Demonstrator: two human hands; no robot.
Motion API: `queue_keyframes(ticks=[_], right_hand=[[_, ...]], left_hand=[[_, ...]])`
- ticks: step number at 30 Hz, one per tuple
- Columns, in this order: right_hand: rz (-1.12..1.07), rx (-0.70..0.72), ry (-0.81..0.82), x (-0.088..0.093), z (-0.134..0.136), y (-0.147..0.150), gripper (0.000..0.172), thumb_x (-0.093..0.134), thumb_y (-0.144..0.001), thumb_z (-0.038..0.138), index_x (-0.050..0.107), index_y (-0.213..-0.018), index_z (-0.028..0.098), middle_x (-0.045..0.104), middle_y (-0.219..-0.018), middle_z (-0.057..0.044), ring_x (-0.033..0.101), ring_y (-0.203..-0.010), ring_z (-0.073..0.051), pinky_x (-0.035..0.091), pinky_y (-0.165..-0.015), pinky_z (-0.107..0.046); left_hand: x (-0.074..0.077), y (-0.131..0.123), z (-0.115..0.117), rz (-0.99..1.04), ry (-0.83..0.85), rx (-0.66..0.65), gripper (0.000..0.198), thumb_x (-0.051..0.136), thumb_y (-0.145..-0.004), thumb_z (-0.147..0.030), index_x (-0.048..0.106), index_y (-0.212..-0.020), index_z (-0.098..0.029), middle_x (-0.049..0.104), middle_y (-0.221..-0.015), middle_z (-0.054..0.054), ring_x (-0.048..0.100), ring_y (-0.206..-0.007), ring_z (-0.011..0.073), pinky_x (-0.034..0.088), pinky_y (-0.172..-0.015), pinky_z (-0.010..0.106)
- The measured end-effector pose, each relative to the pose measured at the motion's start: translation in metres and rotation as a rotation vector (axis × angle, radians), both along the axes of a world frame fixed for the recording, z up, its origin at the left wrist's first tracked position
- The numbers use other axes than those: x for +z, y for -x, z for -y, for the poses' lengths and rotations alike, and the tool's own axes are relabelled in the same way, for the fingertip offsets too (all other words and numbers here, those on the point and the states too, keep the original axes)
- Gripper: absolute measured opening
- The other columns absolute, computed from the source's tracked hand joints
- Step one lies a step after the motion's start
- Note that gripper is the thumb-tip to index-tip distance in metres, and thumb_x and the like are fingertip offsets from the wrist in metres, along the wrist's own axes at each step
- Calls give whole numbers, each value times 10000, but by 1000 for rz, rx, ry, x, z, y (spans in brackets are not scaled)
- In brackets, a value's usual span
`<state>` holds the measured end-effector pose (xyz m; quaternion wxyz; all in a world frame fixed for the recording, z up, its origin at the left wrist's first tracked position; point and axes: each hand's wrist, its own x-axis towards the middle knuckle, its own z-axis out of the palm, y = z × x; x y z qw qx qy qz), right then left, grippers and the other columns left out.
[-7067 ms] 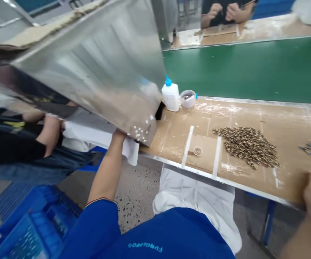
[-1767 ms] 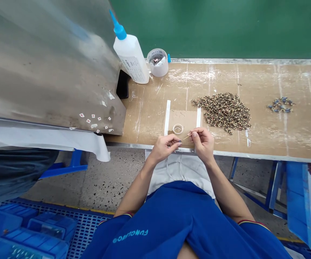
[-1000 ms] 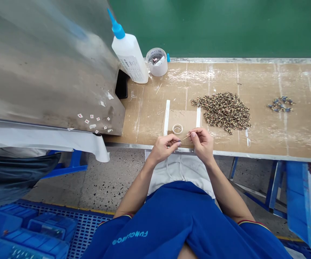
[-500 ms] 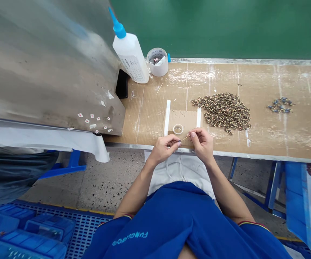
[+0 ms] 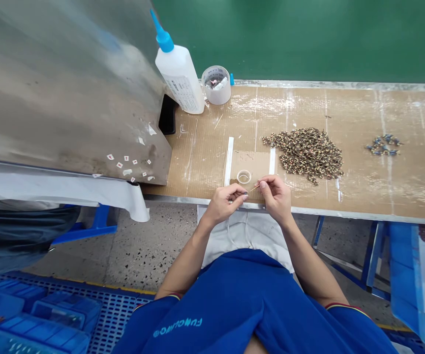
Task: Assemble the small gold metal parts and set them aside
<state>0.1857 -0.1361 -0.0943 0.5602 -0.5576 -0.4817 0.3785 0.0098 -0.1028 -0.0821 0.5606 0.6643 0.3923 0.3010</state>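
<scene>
Both left hand (image 5: 223,205) and right hand (image 5: 277,198) overhang the bench's front edge (image 5: 345,212).

Just beyond and right of the fingers (image 5: 264,186), a heap of speckled brown beads (image 5: 306,155) lies on the brown-papered bench (image 5: 393,191), with a smaller cluster of blue parts (image 5: 384,145) farther right. Up and left of the fingers stand a white squeeze bottle with a blue nozzle (image 5: 178,81) and a wide roll of clear tape (image 5: 216,93). Farther left, a steel panel (image 5: 68,98) carries about 12 small white labels (image 5: 127,164). Beyond the bench runs a green belt (image 5: 308,39); behind the fingers, at lower left, sit blue plastic crates (image 5: 39,314).
</scene>
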Motion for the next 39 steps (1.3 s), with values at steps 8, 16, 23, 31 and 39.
queue_keyframes(ticks=[8, 16, 23, 31, 39], right_hand=[[2, 2, -16, -1, 0, 0, 255, 602, -957, 474, 657, -903, 231, 717, -791, -33, 639, -682, -170, 511, -632, -303], [30, 7, -20, -1, 0, 0, 258, 591, -965, 468, 650, -905, 224, 711, -786, -31, 635, -682, -163, 503, -626, -291], [68, 8, -9, -2, 0, 0, 260, 581, -967, 473, 641, -912, 227, 711, -786, -30, 647, -690, -167, 513, -634, -300], [59, 6, -49, -2, 0, 0, 256, 583, -973, 464, 648, -915, 223, 722, -786, -29, 654, -686, -161, 512, -625, -288], [16, -33, -47, 0, -1, 0, 303, 599, -959, 514, 642, -892, 222, 719, -771, -27, 641, -649, -148, 520, -597, -279]], left_hand=[[0, 1, 0, -6, -10, -1, 184, 621, -898, -316, 650, -877, -136, 623, -694, 2, 555, -539, 79, 447, -513, 184], [-1, 0, 0, -2, -46, -1, 175, 616, -906, -302, 656, -882, -133, 640, -725, 8, 559, -550, 74, 455, -525, 180], [-1, 1, 1, -9, -51, 4, 190, 620, -913, -320, 657, -885, -136, 639, -716, 7, 557, -550, 77, 458, -526, 182], [-3, 1, 1, -11, -58, 4, 182, 618, -911, -309, 658, -894, -133, 635, -719, 6, 560, -553, 75, 455, -530, 181], [-1, 0, 1, -2, -46, 8, 172, 619, -905, -302, 652, -877, -135, 624, -709, 0, 551, -549, 72, 453, -525, 179]])
